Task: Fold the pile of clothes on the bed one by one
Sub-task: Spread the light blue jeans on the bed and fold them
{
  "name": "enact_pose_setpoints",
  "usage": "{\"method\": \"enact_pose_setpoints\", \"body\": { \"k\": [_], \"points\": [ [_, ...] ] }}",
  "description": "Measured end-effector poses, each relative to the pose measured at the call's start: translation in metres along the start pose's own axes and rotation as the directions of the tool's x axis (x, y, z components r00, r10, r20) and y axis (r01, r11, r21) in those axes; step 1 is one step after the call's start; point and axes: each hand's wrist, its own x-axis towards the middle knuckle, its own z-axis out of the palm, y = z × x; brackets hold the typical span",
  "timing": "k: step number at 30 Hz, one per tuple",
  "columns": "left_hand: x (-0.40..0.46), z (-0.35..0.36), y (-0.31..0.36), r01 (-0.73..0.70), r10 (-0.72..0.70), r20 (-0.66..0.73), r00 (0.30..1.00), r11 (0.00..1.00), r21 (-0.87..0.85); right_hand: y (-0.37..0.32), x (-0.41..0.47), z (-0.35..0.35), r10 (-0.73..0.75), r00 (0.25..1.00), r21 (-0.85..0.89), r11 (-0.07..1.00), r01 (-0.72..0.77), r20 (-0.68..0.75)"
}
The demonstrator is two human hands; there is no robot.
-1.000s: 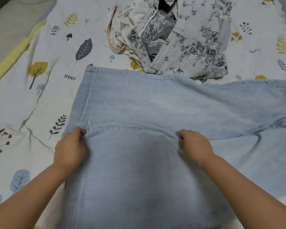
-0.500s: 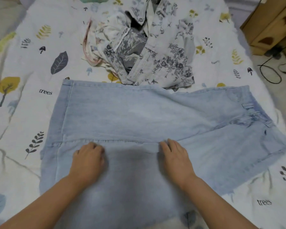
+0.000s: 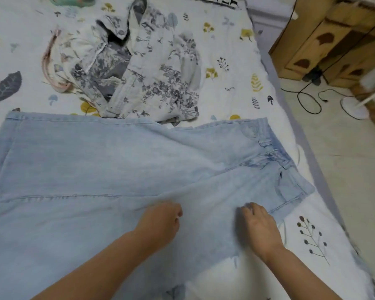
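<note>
Light blue jeans [image 3: 108,161] lie spread flat across the bed, with the waistband [image 3: 275,156] toward the right edge and the legs running off to the left. My left hand [image 3: 160,221] rests on the denim near the middle, fingers bent, knuckles up. My right hand [image 3: 260,226] presses on the denim close to the near hem below the waistband, fingertips down on the cloth. No fabric is lifted off the bed. Behind the jeans lies the pile of clothes [image 3: 139,68], a crumpled grey floral garment on top.
The bedsheet [image 3: 232,68] is white with leaf prints. The bed's right edge [image 3: 299,148] drops to a tiled floor with black cables [image 3: 307,102], a white fan base [image 3: 353,107] and a wooden cabinet [image 3: 333,40]. A pink-trimmed garment [image 3: 52,61] sits left of the pile.
Both hands let go of the fold edge, pressed flat, then slid right along the jeans toward the waistband. The view has swung right, bringing the floor and cabinet into sight.
</note>
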Motion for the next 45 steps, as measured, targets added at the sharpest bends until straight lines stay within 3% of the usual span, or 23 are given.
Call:
{"method": "enact_pose_setpoints", "body": {
  "k": [8,11,16,22,24,28,31,35,39,43,45],
  "points": [
    [0.07,0.062,0.107,-0.044,0.044,0.002,0.999,0.999,-0.028,0.12,0.009,0.029,-0.095,0.993,-0.067,0.993,0.1,0.064],
    [0.088,0.087,0.129,-0.036,0.034,0.077,0.996,0.999,0.035,0.144,0.015,0.043,-0.159,0.984,-0.099,0.981,0.166,0.077],
    [0.097,0.114,0.142,0.016,-0.04,0.135,0.99,0.985,0.173,0.16,0.031,0.06,-0.259,0.965,0.033,0.965,0.26,-0.036],
    [0.092,0.114,0.152,0.038,-0.093,0.193,0.977,0.961,0.273,0.164,0.048,0.044,-0.231,0.958,0.144,0.956,0.256,-0.168],
    [0.096,0.104,0.147,0.048,-0.1,0.173,0.98,0.958,0.282,0.167,0.058,0.03,-0.226,0.955,0.168,0.951,0.26,-0.193],
    [0.109,0.044,0.121,0.077,-0.074,0.065,0.995,0.996,-0.038,0.177,0.089,0.001,-0.212,0.967,0.195,0.952,0.237,-0.142],
    [0.12,-0.021,0.101,0.031,-0.025,0.04,0.999,0.988,-0.149,0.19,0.118,-0.018,-0.152,0.988,0.242,0.958,0.153,-0.026],
    [0.141,-0.086,0.077,0.103,-0.123,-0.047,0.991,0.948,-0.302,0.191,0.165,-0.05,-0.039,0.995,0.322,0.945,0.065,-0.086],
    [0.164,-0.114,0.049,0.144,-0.216,-0.171,0.961,0.924,-0.355,0.171,0.226,-0.067,0.049,0.987,0.322,0.947,0.003,-0.154],
    [0.191,-0.121,0.021,0.198,-0.338,-0.441,0.831,0.922,-0.333,0.152,0.28,-0.057,0.125,0.969,0.218,0.973,-0.078,-0.213],
    [0.202,-0.111,0.005,0.298,-0.359,-0.368,0.858,0.931,-0.212,0.149,0.296,-0.04,0.203,0.973,0.18,0.967,-0.182,-0.106]
  ]
}}
